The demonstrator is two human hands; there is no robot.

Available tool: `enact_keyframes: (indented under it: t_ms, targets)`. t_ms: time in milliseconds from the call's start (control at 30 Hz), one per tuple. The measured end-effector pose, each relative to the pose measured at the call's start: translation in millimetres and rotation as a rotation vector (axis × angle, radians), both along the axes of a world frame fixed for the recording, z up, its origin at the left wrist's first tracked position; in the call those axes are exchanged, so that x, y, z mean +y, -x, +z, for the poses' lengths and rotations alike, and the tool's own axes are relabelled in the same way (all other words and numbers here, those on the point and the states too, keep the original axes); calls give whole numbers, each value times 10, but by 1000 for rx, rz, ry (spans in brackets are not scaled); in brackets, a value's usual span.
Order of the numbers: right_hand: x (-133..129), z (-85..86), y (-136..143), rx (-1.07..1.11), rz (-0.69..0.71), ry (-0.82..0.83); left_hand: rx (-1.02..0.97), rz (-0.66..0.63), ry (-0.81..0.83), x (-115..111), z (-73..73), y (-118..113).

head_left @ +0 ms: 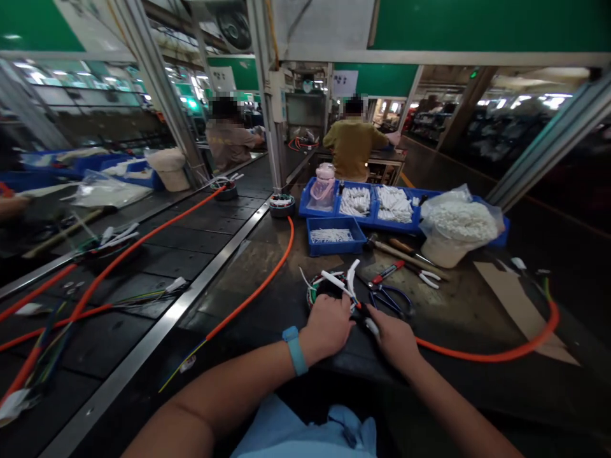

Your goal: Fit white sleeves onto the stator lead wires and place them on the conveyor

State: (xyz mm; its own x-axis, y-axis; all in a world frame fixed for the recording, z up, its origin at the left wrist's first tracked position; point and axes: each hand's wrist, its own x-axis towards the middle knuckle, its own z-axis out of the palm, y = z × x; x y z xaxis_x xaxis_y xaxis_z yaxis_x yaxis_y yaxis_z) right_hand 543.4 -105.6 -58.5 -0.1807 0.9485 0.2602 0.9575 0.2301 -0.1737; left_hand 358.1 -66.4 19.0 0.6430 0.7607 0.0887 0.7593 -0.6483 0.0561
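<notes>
In front of me lies a ring-shaped coil part (312,289), likely a motor stator, with wires and white sleeves standing up from it. My left hand (329,326) is closed at its near edge, fingers pinched on the white-sleeved wires (352,280). Close beside it, my right hand (394,334) is closed around something dark and pale, mostly hidden by the fingers. An orange cable (477,356) comes in from the right and passes under my right forearm. Blue-handled scissors or pliers (391,299) lie just beyond my right hand.
A small blue bin (337,236) holds thin white tubes; larger blue trays (370,219) stand behind. A hammer (405,256), a red-handled tool (387,272) and a bag of white parts (461,222) lie right. A conveyor (200,235) with cabled coil parts runs left. Two people sit ahead.
</notes>
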Motion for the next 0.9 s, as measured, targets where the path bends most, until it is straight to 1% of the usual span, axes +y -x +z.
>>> enact_keyframes:
  t_ms: [67, 100, 133, 167, 200, 233, 267, 300, 333, 367, 400, 433, 500, 567, 667, 800, 900]
  targets:
    - [37, 161, -96, 215, 89, 106, 37, -21, 13, 12, 33, 22]
    - [91, 259, -199, 326, 117, 133, 50, -25, 13, 12, 39, 25]
    - [169, 363, -340, 426, 100, 119, 54, -24, 7, 6, 35, 20]
    - [265, 470, -514, 505, 13, 48, 48, -18, -2, -6, 23, 10]
    - [376, 577, -714, 556, -136, -61, 37, -5, -14, -23, 2, -6]
    - [495, 682, -928, 584, -341, -208, 24, 13, -27, -44, -26, -25]
    - [616, 784, -1144, 584, -463, -299, 12, 33, -43, -64, -58, -44]
    - [731, 877, -1350, 573, -539, -361, 2, 51, -64, -82, -93, -62]
    - [837, 959, -1533, 527, -622, -414, -7, 61, -87, -95, -128, -77]
    - [931, 1027, -1685, 404, -700, -425, -16, 65, -114, -102, -161, -89]
    - [1011, 1078, -1803, 270, -743, -403, -26, 63, -142, -104, -190, -95]
    - [1079, 1113, -1887, 128, -771, -364, -35, 59, -170, -102, -215, -98]
    - [1180, 1141, -1977, -90, -771, -281, -48, 54, -217, -90, -250, -96]
    - [1249, 1140, -2014, -174, -764, -271, -57, 48, -247, -76, -269, -91]
    - [1316, 1140, -2066, -169, -770, -306, -70, 32, -260, -62, -284, -85]
    - [1352, 1170, -2128, -72, -797, -325, -75, 27, -247, -59, -299, -84]
    - [1355, 1198, -2116, -64, -780, -306, -65, 31, -221, -67, -302, -84]
